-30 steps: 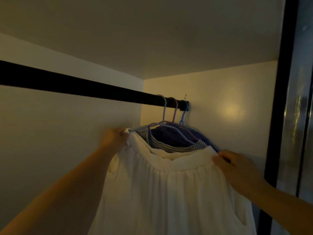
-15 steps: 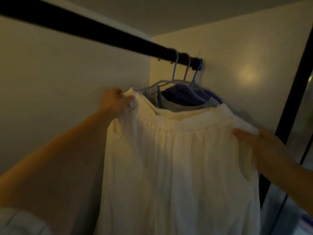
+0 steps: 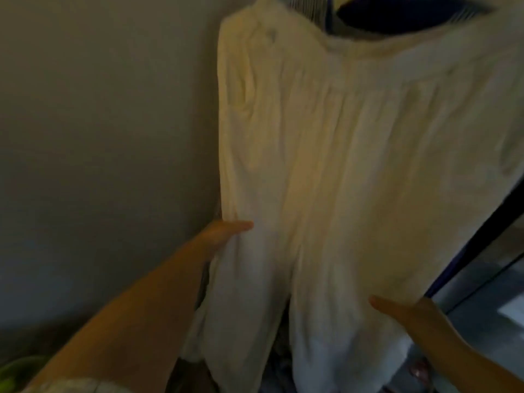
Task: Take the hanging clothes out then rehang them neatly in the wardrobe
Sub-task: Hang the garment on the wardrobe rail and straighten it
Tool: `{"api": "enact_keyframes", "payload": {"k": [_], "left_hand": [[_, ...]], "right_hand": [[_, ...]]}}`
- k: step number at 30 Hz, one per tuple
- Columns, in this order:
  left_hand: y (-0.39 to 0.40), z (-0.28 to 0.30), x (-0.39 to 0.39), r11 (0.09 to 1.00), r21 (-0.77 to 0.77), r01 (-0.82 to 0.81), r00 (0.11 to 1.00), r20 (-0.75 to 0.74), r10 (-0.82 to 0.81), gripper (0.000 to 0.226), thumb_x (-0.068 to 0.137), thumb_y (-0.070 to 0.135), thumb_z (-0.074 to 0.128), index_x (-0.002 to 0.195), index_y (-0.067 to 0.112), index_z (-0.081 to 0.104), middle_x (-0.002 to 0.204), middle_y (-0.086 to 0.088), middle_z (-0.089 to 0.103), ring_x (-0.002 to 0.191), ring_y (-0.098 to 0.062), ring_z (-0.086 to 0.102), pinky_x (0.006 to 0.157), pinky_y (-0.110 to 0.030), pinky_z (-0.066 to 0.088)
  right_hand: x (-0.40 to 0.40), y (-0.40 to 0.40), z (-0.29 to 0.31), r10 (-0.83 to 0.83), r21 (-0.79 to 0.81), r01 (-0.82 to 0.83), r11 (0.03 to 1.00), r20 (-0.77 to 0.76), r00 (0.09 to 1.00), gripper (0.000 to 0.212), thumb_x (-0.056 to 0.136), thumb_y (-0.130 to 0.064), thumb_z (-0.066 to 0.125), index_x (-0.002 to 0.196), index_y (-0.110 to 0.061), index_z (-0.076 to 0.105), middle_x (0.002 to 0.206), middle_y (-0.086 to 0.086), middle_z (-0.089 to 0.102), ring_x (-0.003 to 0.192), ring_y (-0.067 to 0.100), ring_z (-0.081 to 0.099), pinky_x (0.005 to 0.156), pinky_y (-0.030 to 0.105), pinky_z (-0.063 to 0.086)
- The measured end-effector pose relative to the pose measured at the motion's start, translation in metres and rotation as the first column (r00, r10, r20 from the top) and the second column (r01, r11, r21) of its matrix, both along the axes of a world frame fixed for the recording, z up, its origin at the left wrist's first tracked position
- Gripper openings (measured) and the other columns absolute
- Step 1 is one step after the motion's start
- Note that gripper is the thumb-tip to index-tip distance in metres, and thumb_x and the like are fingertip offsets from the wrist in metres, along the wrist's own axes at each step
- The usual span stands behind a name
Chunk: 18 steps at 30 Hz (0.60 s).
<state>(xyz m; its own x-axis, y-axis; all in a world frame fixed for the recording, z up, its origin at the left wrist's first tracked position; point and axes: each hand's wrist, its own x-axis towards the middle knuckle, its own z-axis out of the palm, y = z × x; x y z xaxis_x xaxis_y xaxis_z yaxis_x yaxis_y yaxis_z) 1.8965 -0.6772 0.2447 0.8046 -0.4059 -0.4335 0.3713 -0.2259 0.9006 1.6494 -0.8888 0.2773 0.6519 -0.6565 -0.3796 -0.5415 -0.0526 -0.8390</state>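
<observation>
Between both hands: white garment (image 3: 354, 165), hanging lengthwise | left hand (image 3: 224, 234) flat on its edge | right hand (image 3: 408, 313) open against its hem, nearer.

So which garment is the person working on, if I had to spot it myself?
Look along the plain wardrobe wall to the clothes hanging at its right. The front one is the white garment, long and gathered at its top, with the left hand and right hand on its lower edges. The dark garment behind is navy, this one pale.

Plain wall (image 3: 99, 137) at left. Dark vertical frame (image 3: 482, 245) at right, reflective panel (image 3: 487, 302) beside it. Green object (image 3: 14, 373) at bottom-left corner, blurred.
</observation>
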Motion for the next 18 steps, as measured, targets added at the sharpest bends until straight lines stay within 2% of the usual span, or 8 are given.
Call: {"api": "enact_keyframes", "payload": {"k": [1, 4, 6, 7, 9, 12, 16, 18], "left_hand": [[0.005, -0.025, -0.013, 0.999, 0.046, 0.013, 0.999, -0.045, -0.011, 0.049, 0.077, 0.025, 0.073, 0.118, 0.004, 0.058, 0.123, -0.012, 0.061, 0.107, -0.032, 0.059, 0.096, -0.043, 0.048], [0.018, -0.086, -0.048, 0.987, 0.157, 0.040, 0.987, -0.158, -0.015, 0.054, 0.080, 0.019, 0.072, 0.127, 0.000, 0.052, 0.114, -0.006, 0.056, 0.119, -0.033, 0.053, 0.093, -0.033, 0.045], [0.027, -0.117, -0.068, 0.987, 0.150, 0.057, 0.971, -0.239, -0.019, 0.056, 0.085, 0.019, 0.067, 0.133, 0.000, 0.045, 0.129, -0.010, 0.053, 0.124, -0.032, 0.049, 0.101, -0.035, 0.042], [0.031, -0.128, -0.075, 0.986, 0.161, 0.033, 0.967, -0.255, 0.009, 0.058, 0.087, 0.021, 0.064, 0.136, 0.001, 0.042, 0.137, -0.013, 0.049, 0.126, -0.032, 0.047, 0.106, -0.037, 0.040], [0.041, -0.138, -0.083, 0.985, 0.163, -0.049, 0.959, -0.270, 0.092, 0.055, 0.091, 0.025, 0.058, 0.138, 0.002, 0.039, 0.139, -0.011, 0.046, 0.125, -0.033, 0.047, 0.104, -0.037, 0.040], [0.049, -0.132, -0.074, 0.968, 0.095, -0.232, 0.920, -0.302, 0.250, 0.054, 0.087, 0.034, 0.061, 0.133, 0.011, 0.045, 0.130, -0.010, 0.052, 0.114, -0.034, 0.051, 0.094, -0.043, 0.044], [0.054, -0.094, -0.036, 0.923, 0.009, -0.384, 0.908, -0.180, 0.380, 0.043, 0.093, 0.030, 0.053, 0.131, 0.010, 0.047, 0.124, -0.012, 0.053, 0.102, -0.030, 0.048, 0.067, -0.038, 0.049], [0.052, -0.068, -0.011, 0.899, -0.067, -0.432, 0.897, -0.140, 0.420, 0.040, 0.095, 0.026, 0.050, 0.131, 0.008, 0.046, 0.131, -0.014, 0.050, 0.103, -0.031, 0.048, 0.062, -0.037, 0.046]], "right_hand": [[-0.004, 0.004, -0.016, 0.026, 0.012, -0.025, 1.000, -0.072, 0.997, 0.072, 0.072, -0.022, 0.077, 0.133, -0.002, 0.045, 0.135, 0.019, 0.049, 0.121, 0.036, 0.049, 0.097, 0.039, 0.039], [-0.012, 0.016, -0.064, 0.135, 0.076, -0.123, 0.989, -0.171, 0.976, 0.088, 0.055, -0.042, 0.085, 0.126, -0.001, 0.053, 0.108, 0.012, 0.064, 0.094, 0.023, 0.061, 0.079, 0.029, 0.048], [-0.014, 0.015, -0.097, 0.121, 0.105, -0.100, 0.989, -0.222, 0.968, 0.111, 0.046, -0.048, 0.087, 0.136, -0.002, 0.041, 0.125, 0.016, 0.056, 0.109, 0.032, 0.056, 0.094, 0.039, 0.045], [-0.011, 0.019, -0.106, 0.109, 0.153, -0.077, 0.985, -0.212, 0.971, 0.109, 0.053, -0.047, 0.084, 0.141, -0.004, 0.034, 0.136, 0.016, 0.048, 0.119, 0.035, 0.049, 0.101, 0.044, 0.041], [-0.005, 0.030, -0.112, 0.052, 0.228, -0.007, 0.974, -0.190, 0.980, 0.079, 0.081, -0.032, 0.068, 0.143, -0.004, 0.028, 0.144, 0.017, 0.040, 0.126, 0.037, 0.043, 0.103, 0.050, 0.039], [0.005, 0.046, -0.114, -0.024, 0.421, 0.102, 0.901, -0.187, 0.982, 0.068, 0.087, -0.024, 0.061, 0.142, -0.002, 0.028, 0.141, 0.018, 0.041, 0.125, 0.039, 0.043, 0.097, 0.052, 0.043], [0.019, 0.068, -0.104, 0.023, 0.559, 0.032, 0.829, -0.090, 0.996, 0.057, 0.078, -0.028, 0.068, 0.126, -0.008, 0.044, 0.098, 0.012, 0.057, 0.083, 0.026, 0.054, 0.063, 0.043, 0.056], [0.029, 0.079, -0.095, 0.052, 0.583, -0.035, 0.811, -0.013, 0.999, 0.050, 0.086, -0.023, 0.061, 0.128, -0.004, 0.044, 0.105, 0.012, 0.058, 0.085, 0.026, 0.057, 0.062, 0.039, 0.054]]}}
